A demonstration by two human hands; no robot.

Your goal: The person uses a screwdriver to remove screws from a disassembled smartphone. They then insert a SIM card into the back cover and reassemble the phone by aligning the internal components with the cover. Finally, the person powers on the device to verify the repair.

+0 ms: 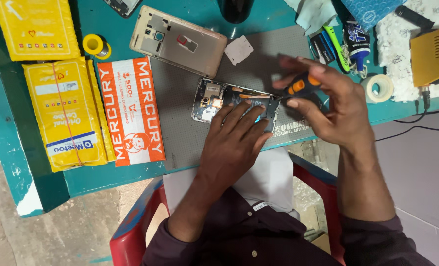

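Two hands are working on an opened phone (234,104) lying on the grey mat (190,128).

The left hand (234,143) is resting flat, fingers spread, pinning the phone's near edge to the mat, while the right hand (328,106) is pinching an orange-and-black screwdriver (298,87) between thumb and fingers, its tip meeting the phone's right end. Judging from this, keeping the driver in line with the screw and pressing lightly while the left hand is bracing should be preventing slips; the removed back cover (177,42) is lying apart, beyond.
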